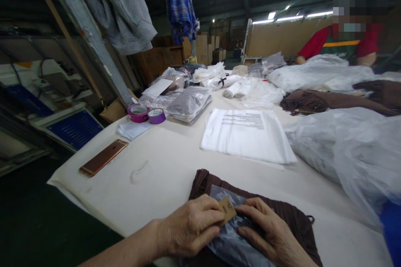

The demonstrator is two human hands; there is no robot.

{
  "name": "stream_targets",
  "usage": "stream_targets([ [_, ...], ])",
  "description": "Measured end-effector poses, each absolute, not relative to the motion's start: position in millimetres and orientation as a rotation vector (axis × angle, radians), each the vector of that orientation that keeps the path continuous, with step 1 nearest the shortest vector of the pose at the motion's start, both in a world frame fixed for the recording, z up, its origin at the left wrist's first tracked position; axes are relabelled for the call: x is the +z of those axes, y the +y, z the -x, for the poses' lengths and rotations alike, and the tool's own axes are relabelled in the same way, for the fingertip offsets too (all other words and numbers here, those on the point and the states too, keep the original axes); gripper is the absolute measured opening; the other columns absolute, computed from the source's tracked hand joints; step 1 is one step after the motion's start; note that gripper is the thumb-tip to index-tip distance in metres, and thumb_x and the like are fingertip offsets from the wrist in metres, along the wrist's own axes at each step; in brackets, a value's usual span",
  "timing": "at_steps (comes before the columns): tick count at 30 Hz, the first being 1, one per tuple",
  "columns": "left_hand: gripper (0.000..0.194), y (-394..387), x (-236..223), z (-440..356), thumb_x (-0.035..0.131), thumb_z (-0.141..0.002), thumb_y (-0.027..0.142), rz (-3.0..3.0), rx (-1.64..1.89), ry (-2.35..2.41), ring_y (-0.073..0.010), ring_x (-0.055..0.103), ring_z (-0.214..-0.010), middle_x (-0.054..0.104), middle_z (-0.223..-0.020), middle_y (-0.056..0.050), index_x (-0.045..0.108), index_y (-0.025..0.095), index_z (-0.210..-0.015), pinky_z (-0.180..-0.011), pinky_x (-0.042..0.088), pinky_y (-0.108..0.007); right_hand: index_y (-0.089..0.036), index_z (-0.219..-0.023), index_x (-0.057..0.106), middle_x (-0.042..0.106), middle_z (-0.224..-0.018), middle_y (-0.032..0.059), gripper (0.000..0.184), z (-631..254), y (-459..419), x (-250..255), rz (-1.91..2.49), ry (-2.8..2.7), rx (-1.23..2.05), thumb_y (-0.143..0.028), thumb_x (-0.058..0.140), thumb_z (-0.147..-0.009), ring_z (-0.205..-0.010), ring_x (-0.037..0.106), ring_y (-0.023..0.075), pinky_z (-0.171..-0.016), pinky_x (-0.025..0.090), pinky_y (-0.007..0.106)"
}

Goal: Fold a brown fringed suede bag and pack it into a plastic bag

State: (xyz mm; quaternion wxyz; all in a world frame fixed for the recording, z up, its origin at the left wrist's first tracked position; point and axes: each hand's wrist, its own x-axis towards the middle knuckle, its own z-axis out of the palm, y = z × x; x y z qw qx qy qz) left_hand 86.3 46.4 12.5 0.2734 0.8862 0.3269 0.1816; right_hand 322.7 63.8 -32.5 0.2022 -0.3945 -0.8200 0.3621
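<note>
A folded dark brown garment (291, 219) lies at the table's near edge with a small clear plastic bag (230, 244) on top. My left hand (191, 227) is closed, pinching a small brown cardboard tag (227, 209) between thumb and fingers. My right hand (271, 233) lies on the plastic bag beside the tag, fingers bent and pressing the bag down onto the garment.
On the white table (163, 175) lie a rose-gold phone (104, 157), two purple tape rolls (146, 114), a stack of white printed bags (247, 133), packed garments (189, 102) and large plastic bags (351, 150). More brown cloth (328, 100) lies farther back. A person in red (341, 41) works at the far right.
</note>
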Motion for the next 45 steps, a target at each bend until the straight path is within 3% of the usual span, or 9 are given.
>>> stream_targets([
  [4,0.022,47.1,8.3,-97.7,0.045,-0.086,0.018,-2.557,0.508,0.843,-0.0205,0.053,-0.086,0.059,-0.097,-0.012,0.056,0.009,-0.103,-0.080,0.049,-0.033,-0.027,-0.112,0.056,0.055,-0.102,0.0059,0.029,-322.4,64.3,-20.9,1.077,-2.296,1.128,-0.037,0.047,-0.086,-0.097,0.055,0.0175,-0.084,0.047,0.032],
  [9,0.025,48.9,-28.3,-113.2,0.041,-0.089,0.027,-2.828,0.843,0.944,-0.0197,0.052,-0.070,0.060,-0.082,-0.010,0.057,0.009,-0.097,-0.059,0.048,-0.030,-0.025,-0.105,0.059,0.061,-0.097,0.0034,0.025,-325.5,80.5,7.5,1.133,-2.291,1.268,-0.036,0.045,-0.087,-0.090,0.058,0.0154,-0.080,0.047,0.028],
  [12,0.031,53.0,-37.7,-115.8,0.034,-0.093,0.032,-2.852,0.923,0.930,-0.0167,0.050,-0.063,0.061,-0.077,-0.007,0.057,0.011,-0.093,-0.054,0.045,-0.027,-0.023,-0.100,0.060,0.065,-0.090,0.0030,0.030,-328.6,111.8,15.2,1.305,-2.187,1.026,-0.043,0.042,-0.087,-0.083,0.060,0.0159,-0.074,0.047,0.028],
  [17,0.026,65.2,-21.8,-112.6,0.034,-0.093,0.017,-2.773,1.071,0.874,-0.0123,0.048,-0.057,0.061,-0.069,-0.002,0.059,0.016,-0.088,-0.051,0.039,-0.023,-0.017,-0.098,0.060,0.063,-0.093,0.0072,0.028,-324.3,189.4,4.9,1.497,-2.260,0.581,-0.034,0.042,-0.085,-0.080,0.060,0.0165,-0.074,0.046,0.029],
  [21,0.026,88.1,4.3,-102.3,0.039,-0.091,0.023,-2.582,1.097,1.007,-0.0152,0.052,-0.066,0.060,-0.073,-0.006,0.060,0.014,-0.078,-0.059,0.045,-0.027,-0.016,-0.098,0.060,0.059,-0.104,0.0109,0.024,-317.3,236.8,-13.3,1.544,-2.373,0.501,-0.027,0.049,-0.080,-0.084,0.058,0.0190,-0.076,0.044,0.033],
  [26,0.019,135.3,18.4,-86.5,0.043,-0.087,0.014,-2.374,0.978,1.213,-0.0170,0.054,-0.076,0.061,-0.078,-0.007,0.060,0.013,-0.079,-0.068,0.047,-0.029,-0.016,-0.078,0.060,0.057,-0.080,0.0039,0.009,-316.4,263.4,-25.8,1.556,-2.508,0.438,-0.022,0.053,-0.077,-0.073,0.054,0.0152,-0.069,0.042,0.029],
  [35,0.013,217.1,-12.8,-104.8,0.052,-0.083,0.011,-2.412,0.669,1.340,-0.0148,0.058,-0.076,0.062,-0.076,-0.003,0.061,0.014,-0.073,-0.072,0.047,-0.026,-0.014,-0.080,0.056,0.056,-0.080,-0.0001,0.010,-315.8,278.2,-32.4,1.553,-2.655,0.357,-0.011,0.047,-0.083,-0.075,0.053,0.0118,-0.072,0.043,0.030],
  [39,0.005,237.1,-25.6,-118.4,0.056,-0.080,0.010,-2.471,0.583,1.320,-0.0172,0.058,-0.080,0.062,-0.082,-0.006,0.061,0.013,-0.078,-0.074,0.048,-0.028,-0.014,-0.081,0.055,0.056,-0.082,-0.0002,0.006,-315.7,283.9,-33.7,1.550,-2.725,0.368,-0.013,0.049,-0.083,-0.078,0.053,0.0128,-0.075,0.044,0.032],
  [45,0.007,250.3,-36.8,-144.1,0.059,-0.078,0.016,-2.607,0.478,1.260,-0.0214,0.054,-0.085,0.060,-0.090,-0.008,0.059,0.013,-0.084,-0.077,0.047,-0.036,-0.016,-0.075,0.054,0.053,-0.073,-0.0035,0.006,-318.2,297.3,-23.5,1.543,-2.762,0.561,-0.014,0.053,-0.081,-0.066,0.050,0.0096,-0.066,0.043,0.027],
])
